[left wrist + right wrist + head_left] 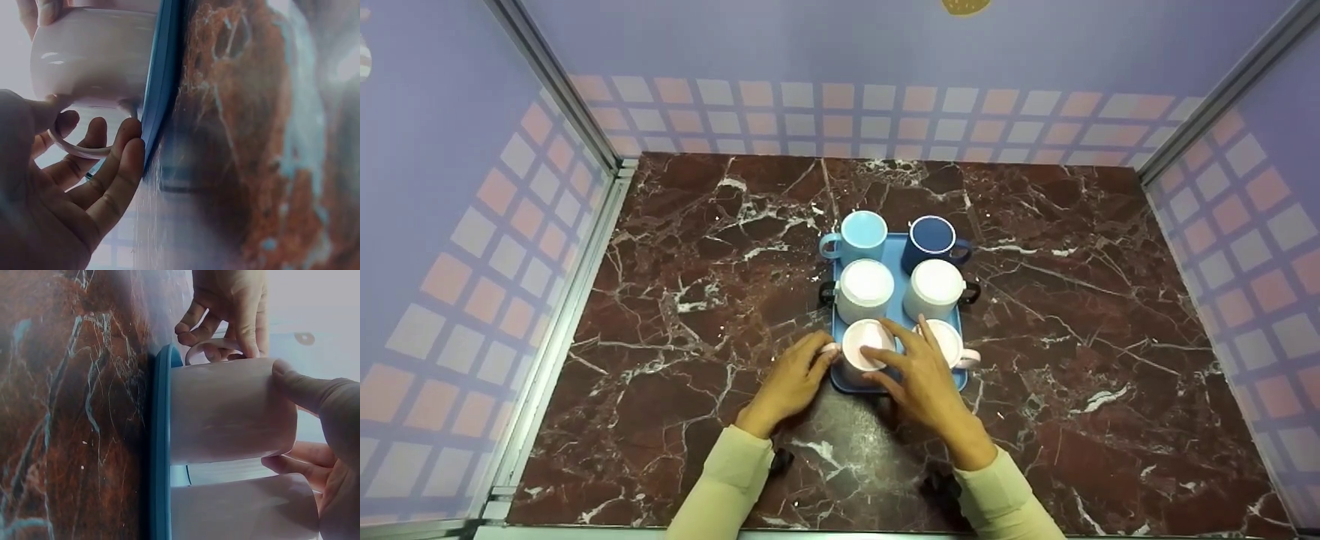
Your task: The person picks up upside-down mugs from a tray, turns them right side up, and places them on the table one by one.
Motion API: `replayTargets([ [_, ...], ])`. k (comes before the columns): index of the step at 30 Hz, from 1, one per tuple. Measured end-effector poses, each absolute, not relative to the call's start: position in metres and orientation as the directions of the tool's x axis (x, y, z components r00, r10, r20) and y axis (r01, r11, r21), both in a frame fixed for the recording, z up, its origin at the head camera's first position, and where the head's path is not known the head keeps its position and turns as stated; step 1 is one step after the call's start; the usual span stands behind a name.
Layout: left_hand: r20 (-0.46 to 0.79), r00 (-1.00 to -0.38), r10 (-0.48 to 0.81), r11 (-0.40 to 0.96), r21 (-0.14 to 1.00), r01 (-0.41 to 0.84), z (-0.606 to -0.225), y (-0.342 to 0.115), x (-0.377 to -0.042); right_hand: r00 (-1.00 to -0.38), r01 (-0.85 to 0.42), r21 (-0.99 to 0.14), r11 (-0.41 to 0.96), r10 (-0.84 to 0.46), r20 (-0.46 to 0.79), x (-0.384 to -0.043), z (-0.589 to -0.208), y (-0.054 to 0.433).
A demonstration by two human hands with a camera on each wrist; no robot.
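Observation:
Upside down at the near left corner of a blue tray (895, 298) stands a pale pink mug (855, 339). My left hand (791, 379) holds its handle (84, 151) between thumb and fingers. Over the mug's upturned base, my right hand (919, 375) grips the edge, with the thumb (289, 377) on the near side and fingers reaching round the side. A second pale pink mug (242, 512) stands right beside it, its handle pointing right; the right hand's fingers partly cover it in the head view.
Behind them on the tray stand two white mugs (866, 285) with black handles, then a light blue mug (863, 231) and a dark blue mug (933, 236), all upside down. The tray lies on a dark red marbled table (720, 300), with patterned panels (885, 112) around it.

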State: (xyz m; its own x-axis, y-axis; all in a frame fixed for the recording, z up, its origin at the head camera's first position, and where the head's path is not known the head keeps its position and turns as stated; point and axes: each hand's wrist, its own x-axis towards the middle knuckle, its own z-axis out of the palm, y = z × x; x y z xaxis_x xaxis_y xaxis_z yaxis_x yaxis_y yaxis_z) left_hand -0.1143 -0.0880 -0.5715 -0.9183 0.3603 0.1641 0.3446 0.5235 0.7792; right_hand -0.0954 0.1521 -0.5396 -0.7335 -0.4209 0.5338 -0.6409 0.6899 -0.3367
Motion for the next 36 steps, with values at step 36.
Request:
replayTargets([
  [36,0.44,-0.813,0.382,0.428,0.696,0.577,-0.498,-0.072,-0.108,-0.882,-0.471,-0.828,0.304,-0.198,0.428,-0.083,-0.518,0.175],
])
